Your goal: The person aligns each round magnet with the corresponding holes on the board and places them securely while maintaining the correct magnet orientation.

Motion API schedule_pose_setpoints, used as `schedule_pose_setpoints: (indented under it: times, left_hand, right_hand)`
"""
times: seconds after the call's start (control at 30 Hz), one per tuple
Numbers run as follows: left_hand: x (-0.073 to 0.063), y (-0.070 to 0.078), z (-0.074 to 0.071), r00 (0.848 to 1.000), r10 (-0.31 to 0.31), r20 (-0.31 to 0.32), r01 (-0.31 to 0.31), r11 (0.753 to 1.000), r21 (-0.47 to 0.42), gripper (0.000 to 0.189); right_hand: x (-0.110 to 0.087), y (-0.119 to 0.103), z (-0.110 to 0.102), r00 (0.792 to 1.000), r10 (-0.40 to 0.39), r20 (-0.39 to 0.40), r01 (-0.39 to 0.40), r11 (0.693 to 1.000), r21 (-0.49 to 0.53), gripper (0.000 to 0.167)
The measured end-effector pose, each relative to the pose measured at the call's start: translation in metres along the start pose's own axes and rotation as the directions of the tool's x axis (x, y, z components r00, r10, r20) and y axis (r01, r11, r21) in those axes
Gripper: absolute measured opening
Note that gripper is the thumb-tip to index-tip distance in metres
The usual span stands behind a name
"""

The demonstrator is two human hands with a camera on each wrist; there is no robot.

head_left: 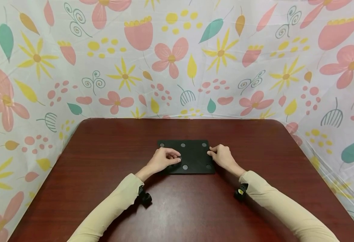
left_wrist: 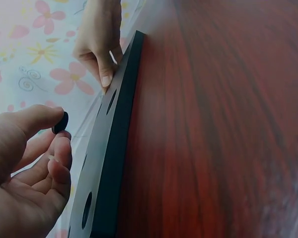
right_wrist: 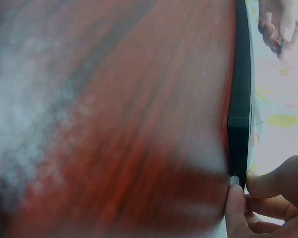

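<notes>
A flat black board (head_left: 195, 156) with several round grey spots lies on the table. Over its left part is my left hand (head_left: 162, 159), thumb and fingertips pinching a small black disc (left_wrist: 61, 123) held above the surface. My right hand (head_left: 223, 157) grips the board's right edge between thumb and fingers. The right wrist view shows those fingers (right_wrist: 236, 198) at the board's corner, one underneath and the thumb on top. Part of the board's left side is hidden behind the left hand.
The board rests on a dark reddish-brown wooden table (head_left: 180, 205). Behind it hangs a white cloth (head_left: 177, 90) printed with flowers and leaves. A small black camera is strapped to each wrist, below the cream sleeves (head_left: 113, 205).
</notes>
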State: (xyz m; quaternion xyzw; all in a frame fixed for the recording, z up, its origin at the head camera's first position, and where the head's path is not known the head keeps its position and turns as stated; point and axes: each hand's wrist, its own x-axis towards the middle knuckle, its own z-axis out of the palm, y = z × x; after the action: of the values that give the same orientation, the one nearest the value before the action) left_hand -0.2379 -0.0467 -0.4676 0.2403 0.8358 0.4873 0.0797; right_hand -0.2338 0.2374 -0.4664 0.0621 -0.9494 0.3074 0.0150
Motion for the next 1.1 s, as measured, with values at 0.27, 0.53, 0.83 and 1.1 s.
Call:
schedule_pose_setpoints:
  times: [0.27,0.53,0.83,1.1]
  left_hand:
    - [0.001,0.004,0.006,1.000,0.014,0.011,-0.014,1.000,0.015,0.017]
    - [0.005,0.006,0.011,1.000,0.022,0.010,-0.022,1.000,0.022,0.018]
    - [0.007,0.011,0.017,0.999,0.028,0.035,-0.029,1.000,0.011,0.018]
    - [0.010,0.015,0.025,0.998,0.048,0.051,-0.050,0.998,0.026,0.018]
  right_hand:
    - [-0.001,-0.001,0.000,1.000,-0.012,0.006,0.012,1.000,-0.004,0.032]
    - [0.001,-0.003,-0.002,1.000,-0.020,0.006,0.020,1.000,-0.010,0.031]
    - [0.000,-0.004,-0.002,1.000,0.000,-0.001,0.000,1.000,-0.015,0.031]
    - [0.000,-0.003,-0.002,1.000,-0.003,0.005,0.003,1.000,-0.012,0.032]
